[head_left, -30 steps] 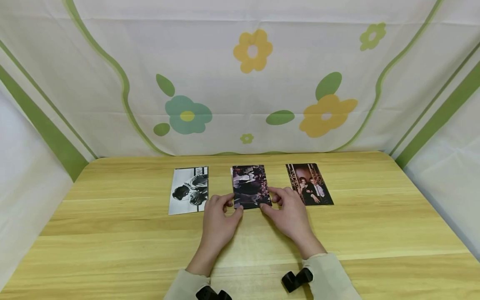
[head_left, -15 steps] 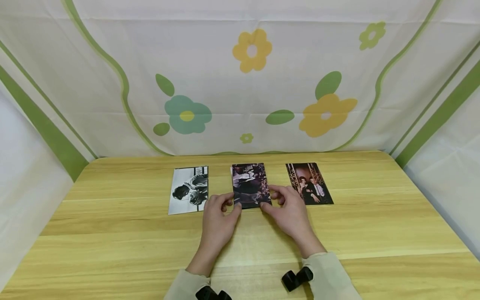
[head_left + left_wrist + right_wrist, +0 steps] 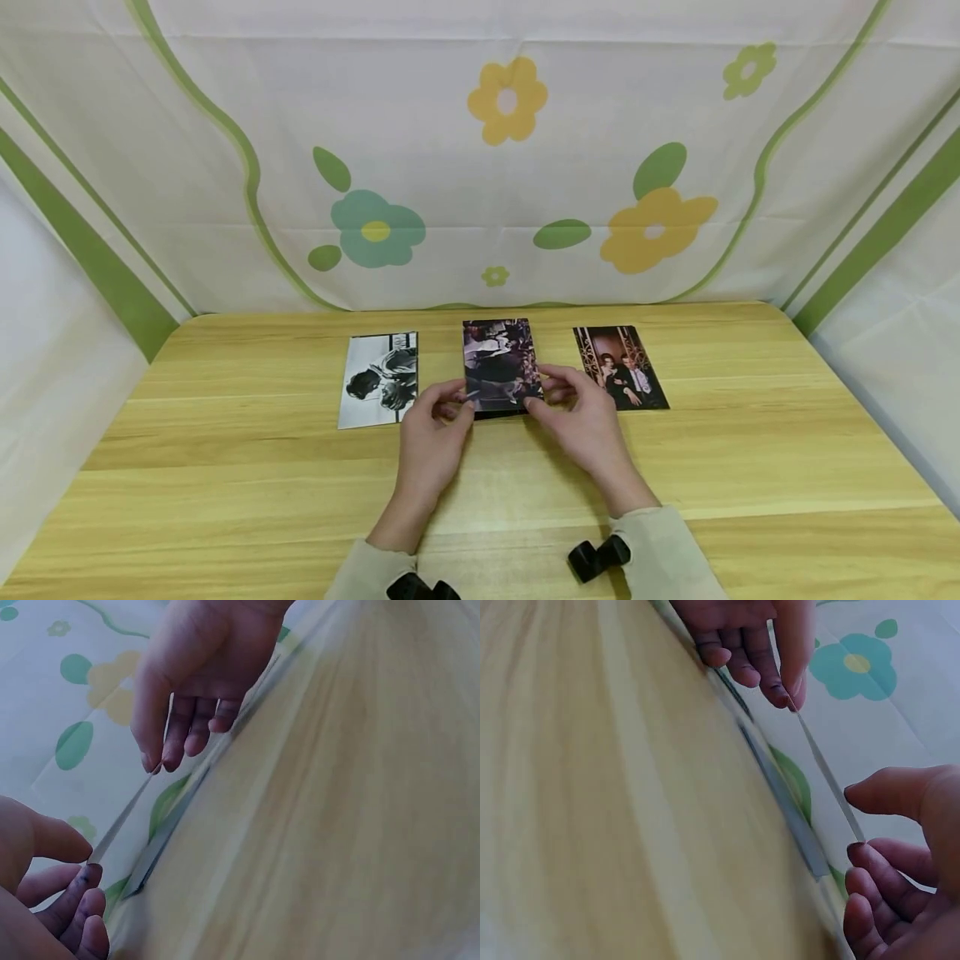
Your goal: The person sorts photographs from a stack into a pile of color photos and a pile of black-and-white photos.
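Both hands hold a dark photo [image 3: 501,362] of a crowded scene by its near corners. My left hand [image 3: 435,433] pinches the left corner between thumb and fingers, and my right hand [image 3: 581,425] grips the right one the same way. Seen edge-on in the left wrist view, the photo [image 3: 124,817] is raised off the table. Beneath it lies a flat pile [image 3: 169,832], mostly covered in the head view. A black-and-white photo [image 3: 378,379] is left of my left hand. To the right, a photo of a seated couple [image 3: 622,371] lies partly behind my right hand.
The three photo spots form a row near the back edge of the wooden table [image 3: 225,500]. A white cloth [image 3: 420,108] printed with flowers hangs right behind that edge. Black wrist cameras [image 3: 598,557] sit on the pale sleeves.
The middle photo has been lifted from flat on the pile, and its near edge now stands above it. Both hands rose slightly with it. The side photos stayed put.
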`<state>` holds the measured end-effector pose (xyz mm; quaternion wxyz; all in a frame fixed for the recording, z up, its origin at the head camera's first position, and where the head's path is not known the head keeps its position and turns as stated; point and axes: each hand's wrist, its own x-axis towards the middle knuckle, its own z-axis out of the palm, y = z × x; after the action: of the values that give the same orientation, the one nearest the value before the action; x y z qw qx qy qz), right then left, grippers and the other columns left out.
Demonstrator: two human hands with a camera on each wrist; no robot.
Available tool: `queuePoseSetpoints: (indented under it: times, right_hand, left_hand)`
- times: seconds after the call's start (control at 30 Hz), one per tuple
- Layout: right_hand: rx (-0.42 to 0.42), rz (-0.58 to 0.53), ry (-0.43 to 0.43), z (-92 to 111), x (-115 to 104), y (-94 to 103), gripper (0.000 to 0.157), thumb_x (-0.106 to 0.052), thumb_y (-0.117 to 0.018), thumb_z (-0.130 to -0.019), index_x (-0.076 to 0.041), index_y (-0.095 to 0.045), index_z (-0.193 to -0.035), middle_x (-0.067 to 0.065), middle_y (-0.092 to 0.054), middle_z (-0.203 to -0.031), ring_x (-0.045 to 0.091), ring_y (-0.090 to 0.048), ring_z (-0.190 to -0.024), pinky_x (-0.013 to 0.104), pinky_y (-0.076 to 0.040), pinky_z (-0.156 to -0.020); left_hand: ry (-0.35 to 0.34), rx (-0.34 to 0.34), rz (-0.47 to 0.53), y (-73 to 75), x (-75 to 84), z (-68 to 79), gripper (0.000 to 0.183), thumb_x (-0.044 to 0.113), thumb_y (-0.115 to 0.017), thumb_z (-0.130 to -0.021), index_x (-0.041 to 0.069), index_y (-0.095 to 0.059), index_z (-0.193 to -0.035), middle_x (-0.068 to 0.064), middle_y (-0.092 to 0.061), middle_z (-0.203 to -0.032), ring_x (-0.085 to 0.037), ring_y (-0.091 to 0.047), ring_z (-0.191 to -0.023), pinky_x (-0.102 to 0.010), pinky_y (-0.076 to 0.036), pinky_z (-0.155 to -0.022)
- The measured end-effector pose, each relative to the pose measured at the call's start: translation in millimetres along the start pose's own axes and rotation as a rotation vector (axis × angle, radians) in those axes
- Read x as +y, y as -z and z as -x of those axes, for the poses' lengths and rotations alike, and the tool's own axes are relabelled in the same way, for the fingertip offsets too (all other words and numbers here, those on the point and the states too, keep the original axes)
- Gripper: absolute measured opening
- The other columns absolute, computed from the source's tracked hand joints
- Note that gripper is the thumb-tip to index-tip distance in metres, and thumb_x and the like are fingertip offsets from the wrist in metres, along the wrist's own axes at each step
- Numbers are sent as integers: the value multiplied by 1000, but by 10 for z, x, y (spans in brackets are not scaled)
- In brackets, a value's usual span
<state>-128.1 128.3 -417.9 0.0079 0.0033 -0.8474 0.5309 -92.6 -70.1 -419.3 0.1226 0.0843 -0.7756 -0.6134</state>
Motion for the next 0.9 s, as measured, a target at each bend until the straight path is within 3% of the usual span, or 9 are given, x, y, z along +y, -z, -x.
queuePoseSetpoints:
  times: [0.27, 0.5, 0.9]
  right_hand:
    - [-2, -99, 14, 21, -112, 66, 51, -17, -85, -92, -20, -70, -140, 9, -70, -119, 20, -63, -105, 25, -56, -89]
    - [14, -110, 29, 47, -189, 100, 50, -17, -85, -91, -22, -72, -139, 8, -71, -117, 19, -62, -104, 22, -54, -85]
    - [28, -100, 15, 32, -237, 107, 41, -16, -78, -97, -18, -72, -138, 8, -72, -118, 17, -61, -105, 22, -52, -87]
  left_hand:
    - [73, -35, 131, 126, 166, -14, 29, 1, -78, -92, 2, -76, -122, -17, -76, -113, -16, -64, -94, -20, -54, -80]
    - [113, -55, 139, 182, 275, 7, 33, 5, -80, -92, 5, -75, -125, -15, -75, -116, -19, -63, -97, -20, -53, -75]
    - [132, -58, 150, 179, 297, -6, 34, 2, -79, -92, 4, -74, -125, -15, -74, -116, -19, -62, -98, -20, -54, -75]
